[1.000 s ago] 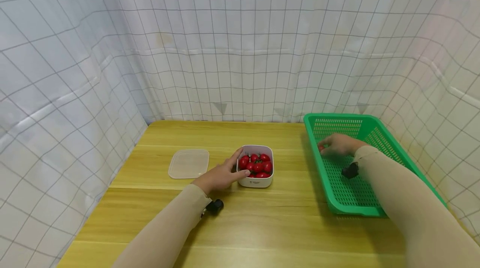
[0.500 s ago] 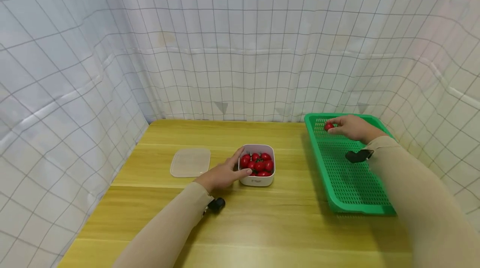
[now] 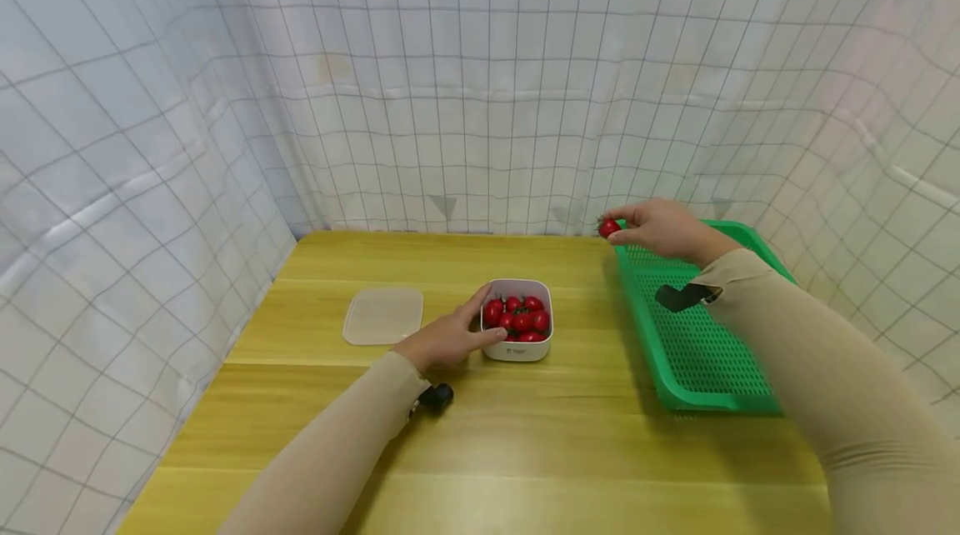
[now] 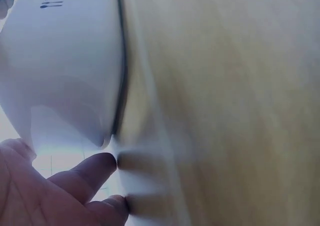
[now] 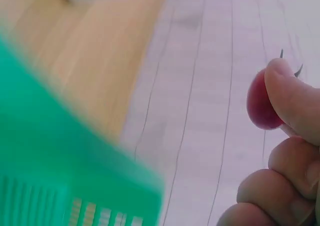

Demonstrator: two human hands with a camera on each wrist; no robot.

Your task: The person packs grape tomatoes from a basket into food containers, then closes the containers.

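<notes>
Between thumb and fingertips, my right hand [image 3: 663, 228] pinches a small red cherry tomato [image 3: 608, 227] with a green stem, held up by the far left corner of the green basket. The right wrist view shows the tomato [image 5: 261, 103] at the thumb tip, the other fingers curled below. My left hand [image 3: 448, 337] rests against the left side of a white square container [image 3: 517, 353], fingers fairly straight, thumb over its near rim. Several cherry tomatoes [image 3: 522, 321] lie inside. In the left wrist view, fingertips [image 4: 102, 163] are close beside the container's wall [image 4: 65, 71].
A green slotted basket [image 3: 663, 377] stands on the right of the wooden table [image 3: 525, 443], partly hidden by my right arm. A flat translucent lid [image 3: 384, 316] lies left of the container. Grid-patterned white curtains [image 3: 480, 102] enclose the back and sides.
My right hand has lifted the cherry tomato from inside the basket, up and leftward to its far left corner. The left hand keeps its place at the container.
</notes>
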